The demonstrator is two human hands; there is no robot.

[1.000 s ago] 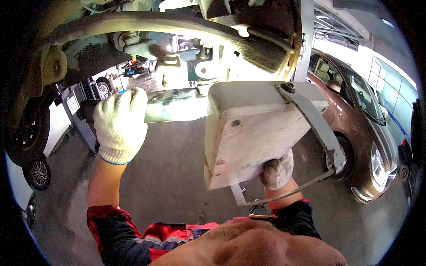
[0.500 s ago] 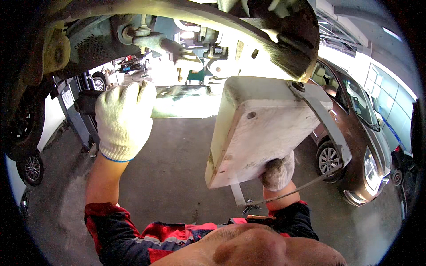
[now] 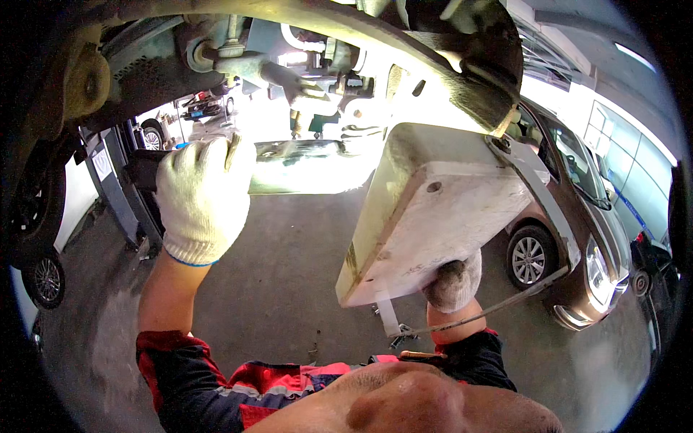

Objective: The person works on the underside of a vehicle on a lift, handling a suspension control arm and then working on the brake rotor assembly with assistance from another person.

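My left hand (image 3: pixel 202 195), in a white knit glove, is closed around a shiny, brightly lit horizontal bar (image 3: pixel 303 164) with a dark left end. At the bar's right is a grubby white, box-like block (image 3: pixel 426 209), tilted, with a grey metal bracket (image 3: pixel 548 209) running over and below it. My right hand (image 3: pixel 451 285), in a soiled glove, is against the block's underside; its fingers are hidden. Above both hands hangs a car's underside, with a long curved arm (image 3: pixel 303 13) and a dark rounded part (image 3: pixel 491 58) near the block.
Lift posts (image 3: pixel 123 195) and wheels (image 3: pixel 47 281) stand at left. A brown car (image 3: pixel 592 252) is parked close on the right. Grey floor (image 3: pixel 289 289) lies below, and more cars and workshop equipment appear in the bright background.
Over the last second the bar and my left hand rose slightly and shifted right relative to my body. The white block shifted a little right and up, while the car's underside moved in view.
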